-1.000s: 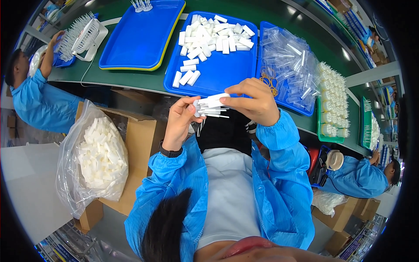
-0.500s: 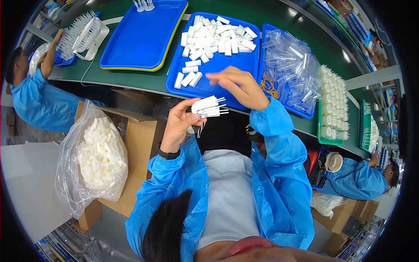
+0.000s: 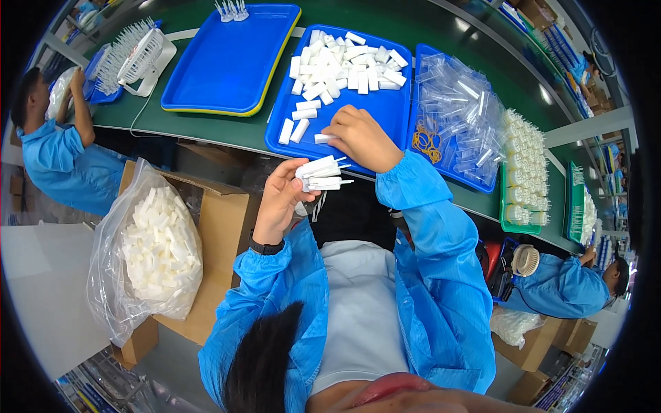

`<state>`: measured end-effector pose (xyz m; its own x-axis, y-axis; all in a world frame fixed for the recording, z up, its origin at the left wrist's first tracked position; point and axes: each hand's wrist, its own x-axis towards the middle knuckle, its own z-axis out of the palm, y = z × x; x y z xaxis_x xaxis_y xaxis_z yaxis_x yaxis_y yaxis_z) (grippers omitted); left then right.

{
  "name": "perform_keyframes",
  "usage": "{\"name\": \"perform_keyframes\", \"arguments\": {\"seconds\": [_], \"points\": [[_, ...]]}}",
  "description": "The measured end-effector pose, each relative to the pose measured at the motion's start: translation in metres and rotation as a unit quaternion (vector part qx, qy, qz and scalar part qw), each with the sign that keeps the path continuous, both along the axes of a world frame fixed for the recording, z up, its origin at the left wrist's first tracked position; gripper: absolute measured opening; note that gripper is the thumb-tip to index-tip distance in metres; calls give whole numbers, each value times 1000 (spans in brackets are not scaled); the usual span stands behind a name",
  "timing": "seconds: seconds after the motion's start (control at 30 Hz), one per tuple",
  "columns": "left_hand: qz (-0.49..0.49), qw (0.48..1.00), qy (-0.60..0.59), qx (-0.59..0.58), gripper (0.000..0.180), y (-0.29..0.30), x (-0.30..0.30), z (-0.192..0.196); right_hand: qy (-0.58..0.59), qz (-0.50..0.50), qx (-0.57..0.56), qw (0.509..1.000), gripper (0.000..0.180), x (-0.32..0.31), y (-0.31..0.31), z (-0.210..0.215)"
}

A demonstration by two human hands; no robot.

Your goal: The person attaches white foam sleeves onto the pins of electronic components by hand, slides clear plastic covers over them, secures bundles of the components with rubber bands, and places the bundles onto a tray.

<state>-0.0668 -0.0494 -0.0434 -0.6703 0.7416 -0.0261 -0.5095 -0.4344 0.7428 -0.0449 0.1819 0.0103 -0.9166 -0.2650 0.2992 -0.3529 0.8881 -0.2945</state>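
My left hand [image 3: 281, 199] holds a small bunch of white plastic nozzle parts [image 3: 321, 175] with thin tips pointing right, just in front of the table edge. My right hand [image 3: 359, 138] reaches into the middle blue tray [image 3: 385, 113], its fingertips on one white piece [image 3: 322, 138] near the tray's front. A heap of the same white pieces [image 3: 344, 65] fills the far part of that tray. Both forearms wear blue sleeves, and a dark watch sits on my left wrist.
A nearly bare blue tray [image 3: 227, 58] lies to the left. A tray of clear plastic bags [image 3: 458, 113] and rubber bands [image 3: 427, 141] sits to the right, then a green tray of white parts [image 3: 523, 172]. A bag of white pieces [image 3: 158, 248] rests in a cardboard box. Co-workers sit at left [image 3: 62, 158] and right [image 3: 571, 286].
My right hand left the bunch held in my left hand and reached forward into the blue tray onto a loose white piece. My left hand kept the bunch, lowering slightly.
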Motion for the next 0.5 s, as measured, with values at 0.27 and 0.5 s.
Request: {"name": "perform_keyframes", "arguments": {"seconds": [0.27,0.5], "points": [[41,999,-11,-5,38,4,-1,0,46,-74,-48,995,13,30,14,19],[63,998,-9,-12,37,9,0,1,43,-90,-170,980,17,61,7,43]]}}
